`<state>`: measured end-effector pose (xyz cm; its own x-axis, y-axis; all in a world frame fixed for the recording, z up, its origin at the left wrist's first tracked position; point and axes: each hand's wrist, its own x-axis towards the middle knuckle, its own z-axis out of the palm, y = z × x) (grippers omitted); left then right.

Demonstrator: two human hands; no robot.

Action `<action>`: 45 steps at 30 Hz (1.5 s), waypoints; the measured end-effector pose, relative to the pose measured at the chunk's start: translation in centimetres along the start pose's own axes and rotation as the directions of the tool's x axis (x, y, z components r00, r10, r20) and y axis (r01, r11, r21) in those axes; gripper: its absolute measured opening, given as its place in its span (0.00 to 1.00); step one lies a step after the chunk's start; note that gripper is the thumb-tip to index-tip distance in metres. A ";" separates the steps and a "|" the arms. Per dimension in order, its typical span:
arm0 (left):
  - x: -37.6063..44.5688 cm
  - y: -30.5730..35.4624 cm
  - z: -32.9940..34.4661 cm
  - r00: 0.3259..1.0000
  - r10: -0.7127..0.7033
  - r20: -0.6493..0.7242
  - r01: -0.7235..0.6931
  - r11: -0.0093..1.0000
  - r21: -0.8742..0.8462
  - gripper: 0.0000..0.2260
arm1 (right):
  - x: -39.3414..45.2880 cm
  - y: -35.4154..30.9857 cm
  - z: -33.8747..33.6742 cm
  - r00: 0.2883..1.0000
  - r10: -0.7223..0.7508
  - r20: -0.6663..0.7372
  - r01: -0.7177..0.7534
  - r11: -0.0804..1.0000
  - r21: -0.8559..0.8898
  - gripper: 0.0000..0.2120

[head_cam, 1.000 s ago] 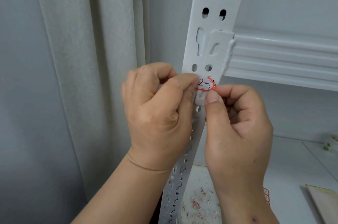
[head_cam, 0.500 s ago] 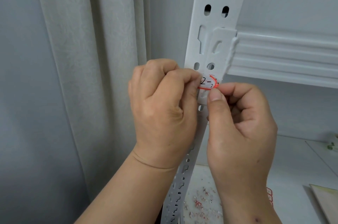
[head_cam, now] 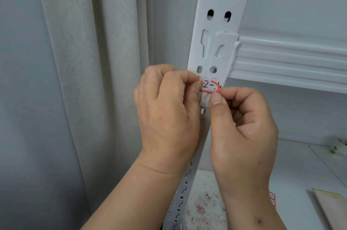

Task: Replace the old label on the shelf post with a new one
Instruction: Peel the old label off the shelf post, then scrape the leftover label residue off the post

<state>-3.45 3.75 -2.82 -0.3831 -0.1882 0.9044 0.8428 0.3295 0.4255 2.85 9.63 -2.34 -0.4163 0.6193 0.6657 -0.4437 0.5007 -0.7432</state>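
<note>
Curtain (head_cam: pixel 90 79): pale, pleated, hanging along the left side, behind the shelf post.

Shelf post (head_cam: pixel 219 28): white metal upright, slotted and punched with holes, running from the top edge down between the 2 wrists to the bottom edge.

Shelf beam (head_cam: pixel 291 60): white, ribbed, hooked into the post's right side just above the label.

Lower shelf (head_cam: pixel 300 169): white surface at lower right. Near its front left corner, beside the post, lies a scatter of small red-and-white paper scraps (head_cam: pixel 204 205). Red-bordered stickers (head_cam: pixel 272 198) show partly behind the right wrist. A pale flat panel (head_cam: pixel 332 209) sits at the front right corner.

Left hand (head_cam: pixel 169 113): fingers curled, back of hand to the camera. Thumb and forefinger tips are pressed together on the label's left end, at the post's left edge.

Right hand (head_cam: pixel 244 126): fingers curled into the palm. Thumb tip and forefinger pinch the label's lower right corner, at the post's right edge.

Label (head_cam: pixel 209 85): small white sticker with a red border, handwritten "2-" legible, remaining marks unclear. It lies across the post's face just below 2 small holes, and its right end looks curled away from the metal.
</note>
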 end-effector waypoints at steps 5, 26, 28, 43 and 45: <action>0.1 0.5 -0.4 0.996 -0.068 0.061 0.070 0.997 -0.034 0.02 | 0.1 0.1 -0.1 1.000 -0.007 0.002 0.007 0.999 -0.047 0.03; -1.5 2.8 -4.7 0.591 -0.526 0.611 0.807 0.402 -0.433 0.06 | -1.5 -1.3 -1.8 0.940 0.159 0.302 -0.190 0.979 0.077 0.05; -1.5 2.6 -4.9 0.557 -0.531 0.639 0.831 0.352 -0.431 0.06 | -1.6 -1.1 -1.9 0.945 0.156 0.288 -0.183 0.981 0.070 0.04; -2.0 2.7 -5.0 0.461 -0.506 0.729 0.886 0.312 -0.343 0.08 | -2.4 -0.7 -3.3 0.963 -0.120 0.241 0.146 0.985 -0.093 0.08; -2.1 2.9 -5.0 0.485 -0.516 0.706 0.871 0.357 -0.337 0.08 | -2.4 -0.5 -3.3 0.964 -0.134 0.228 0.162 0.980 -0.112 0.07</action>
<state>1.73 0.48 -3.63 -0.8878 0.3914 0.2421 0.0953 -0.3582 0.9288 6.76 9.87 -3.80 -0.5231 0.3924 0.7566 -0.4135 0.6593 -0.6279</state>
